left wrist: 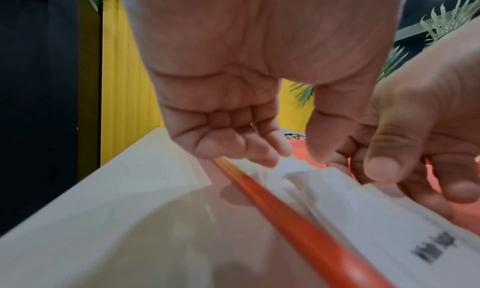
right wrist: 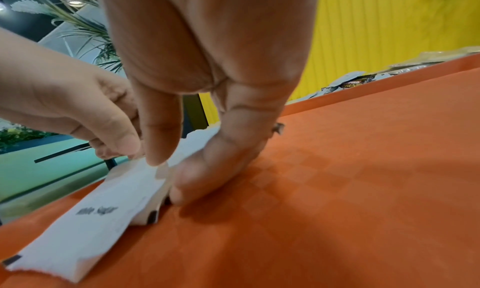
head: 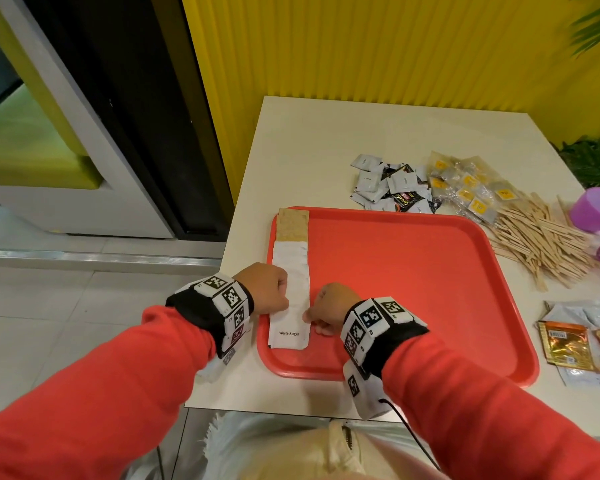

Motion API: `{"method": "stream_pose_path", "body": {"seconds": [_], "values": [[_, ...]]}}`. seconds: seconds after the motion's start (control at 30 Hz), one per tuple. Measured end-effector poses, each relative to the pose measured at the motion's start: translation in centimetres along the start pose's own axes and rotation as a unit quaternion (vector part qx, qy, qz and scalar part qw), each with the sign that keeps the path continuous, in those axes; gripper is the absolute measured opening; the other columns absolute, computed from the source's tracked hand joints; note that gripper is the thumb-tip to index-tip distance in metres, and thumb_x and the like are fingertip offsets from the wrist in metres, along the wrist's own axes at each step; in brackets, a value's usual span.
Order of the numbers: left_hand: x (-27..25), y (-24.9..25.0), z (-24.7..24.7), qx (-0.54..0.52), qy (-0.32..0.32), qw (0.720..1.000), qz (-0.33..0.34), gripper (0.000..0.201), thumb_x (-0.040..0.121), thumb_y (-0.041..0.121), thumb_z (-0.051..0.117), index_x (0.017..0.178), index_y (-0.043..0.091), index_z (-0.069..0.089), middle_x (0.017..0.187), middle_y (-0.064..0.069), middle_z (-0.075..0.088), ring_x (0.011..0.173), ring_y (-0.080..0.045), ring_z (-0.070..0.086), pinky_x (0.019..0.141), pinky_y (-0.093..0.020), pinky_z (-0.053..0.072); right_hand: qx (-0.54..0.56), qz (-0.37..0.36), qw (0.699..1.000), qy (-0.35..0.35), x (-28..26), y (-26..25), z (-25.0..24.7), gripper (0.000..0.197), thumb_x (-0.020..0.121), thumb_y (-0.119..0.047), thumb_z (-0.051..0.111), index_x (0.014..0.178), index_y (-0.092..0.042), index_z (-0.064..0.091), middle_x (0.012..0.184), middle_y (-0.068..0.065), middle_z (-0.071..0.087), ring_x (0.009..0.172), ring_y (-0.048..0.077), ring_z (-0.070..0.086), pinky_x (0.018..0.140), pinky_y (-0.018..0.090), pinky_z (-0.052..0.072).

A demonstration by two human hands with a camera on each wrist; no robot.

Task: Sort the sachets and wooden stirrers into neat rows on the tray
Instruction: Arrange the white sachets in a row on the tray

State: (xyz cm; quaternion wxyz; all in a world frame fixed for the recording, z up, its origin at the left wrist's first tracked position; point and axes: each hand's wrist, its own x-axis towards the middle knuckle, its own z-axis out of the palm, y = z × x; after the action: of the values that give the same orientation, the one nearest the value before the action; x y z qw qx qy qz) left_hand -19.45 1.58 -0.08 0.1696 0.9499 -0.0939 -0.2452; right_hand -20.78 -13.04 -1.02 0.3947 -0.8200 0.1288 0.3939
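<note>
White sugar sachets [head: 290, 296] lie in one overlapped row along the tray [head: 430, 289] left edge; brown sachets [head: 292, 223] at far end. Left hand [head: 265, 292] and right hand [head: 328, 311], fingers curled, pinch the row from both sides, squaring it. Approx. one row done. Left to sort: mixed sachets [head: 392, 188], stirrers [head: 541, 240], far right off tray.

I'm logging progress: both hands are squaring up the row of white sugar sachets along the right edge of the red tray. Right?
Not quite. The row of white sugar sachets lies along the left edge of the red tray, as the head view shows. Both the left hand and right hand are at it.
</note>
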Motion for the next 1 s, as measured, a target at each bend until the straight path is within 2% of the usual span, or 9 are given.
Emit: {"method": "stream_pose_path", "body": {"seconds": [0.1, 0.17, 0.33, 0.5, 0.6, 0.67, 0.8, 0.93, 1.0], "values": [[0.0, -0.1, 0.0, -0.003, -0.006, 1.0, -0.008, 0.035, 0.072, 0.03, 0.073, 0.065, 0.023, 0.04, 0.069, 0.008, 0.044, 0.068, -0.012, 0.043, 0.055, -0.02, 0.032, 0.017, 0.006, 1.0, -0.014, 0.3, 0.0, -0.2, 0.027, 0.084, -0.001, 0.06, 0.06, -0.006, 0.048, 0.072, 0.016, 0.058, 0.073, 0.029, 0.057, 0.063, 0.031, 0.046], [0.0, -0.2, 0.1, 0.005, -0.036, 0.999, -0.018, 0.044, 0.065, 0.037, 0.08, 0.065, 0.023, 0.038, 0.068, 0.008, 0.044, 0.066, -0.011, 0.041, 0.055, -0.022, 0.031, 0.027, 0.005, 0.999, -0.024, 0.5, 0.2, -0.3, 0.024, 0.086, -0.001, 0.058, 0.066, -0.011, 0.049, 0.071, 0.008, 0.057, 0.066, 0.021, 0.06, 0.055, 0.022, 0.051], [0.0, -0.2, 0.5, 0.036, -0.049, 0.998, -0.026, 0.044, 0.064, 0.03, 0.082, 0.064, 0.024, 0.039, 0.068, 0.008, 0.045, 0.069, -0.013, 0.045, 0.054, -0.021, 0.032, 0.042, 0.006, 0.998, -0.036, 0.4, 0.2, -0.5, 0.025, 0.087, 0.0, 0.057, 0.068, -0.014, 0.049, 0.069, 0.003, 0.055, 0.059, 0.012, 0.057, 0.047, 0.016, 0.05], [0.1, -0.2, 0.0, 0.015, -0.027, 0.999, -0.032, 0.041, 0.068, 0.029, 0.078, 0.064, 0.023, 0.038, 0.068, 0.008, 0.043, 0.063, -0.01, 0.041, 0.053, -0.02, 0.031, 0.108, 0.052, 0.992, -0.026, 0.6, -0.3, -0.8, 0.031, 0.098, -0.007, 0.039, 0.067, -0.008, 0.043, 0.065, 0.006, 0.048, 0.028, 0.007, 0.05, 0.036, 0.017, 0.043], [0.5, -0.4, -0.4, -0.011, 0.022, 0.999, -0.044, 0.036, 0.074, 0.027, 0.071, 0.066, 0.023, 0.037, 0.07, 0.006, 0.043, 0.064, -0.011, 0.041, 0.053, -0.02, 0.03, 0.158, 0.046, 0.986, -0.003, 1.0, -0.7, -1.4, 0.033, 0.1, -0.009, 0.034, 0.068, -0.01, 0.041, 0.068, 0.004, 0.045, 0.036, 0.011, 0.053, 0.039, 0.019, 0.042], [0.9, -0.7, -0.7, -0.018, 0.039, 0.998, -0.052, 0.03, 0.077, 0.023, 0.067, 0.068, 0.023, 0.038, 0.075, 0.004, 0.047, 0.07, -0.013, 0.045, 0.054, -0.019, 0.03, 0.179, 0.057, 0.982, -0.006, 1.1, -0.9, -1.4, 0.036, 0.101, -0.01, 0.03, 0.066, -0.008, 0.041, 0.066, 0.006, 0.044, 0.028, 0.01, 0.049, 0.035, 0.018, 0.039], [1.5, -1.0, -0.7, -0.018, 0.034, 0.997, -0.06, 0.02, 0.08, 0.016, 0.061, 0.074, 0.023, 0.043, 0.089, 0.001, 0.053, 0.082, -0.016, 0.05, 0.059, -0.018, 0.033, 0.198, 0.055, 0.978, -0.022, 1.4, -1.1, -0.8, 0.038, 0.099, -0.005, 0.027, 0.063, -0.008, 0.038, 0.063, 0.007, 0.04, 0.02, 0.006, 0.039, 0.031, 0.014, 0.032], [1.9, -1.3, -0.8, -0.014, 0.031, 0.997, -0.065, 0.012, 0.082, 0.01, 0.058, 0.083, 0.018, 0.048, 0.092, 0.001, 0.054, 0.084, -0.015, 0.05, 0.069, -0.022, 0.035, 0.215, 0.053, 0.975, -0.02, 1.7, -1.2, -1.4, 0.034, 0.099, -0.006, 0.033, 0.066, -0.011, 0.042, 0.067, 0.006, 0.044, 0.03, 0.006, 0.049, 0.035, 0.015, 0.04], [2.1, -1.3, -0.9, -0.013, 0.028, 0.997, -0.068, 0.014, 0.083, 0.007, 0.056, 0.083, 0.018, 0.048, 0.092, 0.001, 0.054, 0.085, -0.015, 0.05, 0.071, -0.022, 0.036, 0.208, 0.051, 0.976, -0.034, 1.6, -1.4, -1.4, 0.035, 0.099, -0.006, 0.031, 0.067, -0.01, 0.043, 0.067, 0.005, 0.044, 0.027, 0.005, 0.049, 0.031, 0.013, 0.038]]}}
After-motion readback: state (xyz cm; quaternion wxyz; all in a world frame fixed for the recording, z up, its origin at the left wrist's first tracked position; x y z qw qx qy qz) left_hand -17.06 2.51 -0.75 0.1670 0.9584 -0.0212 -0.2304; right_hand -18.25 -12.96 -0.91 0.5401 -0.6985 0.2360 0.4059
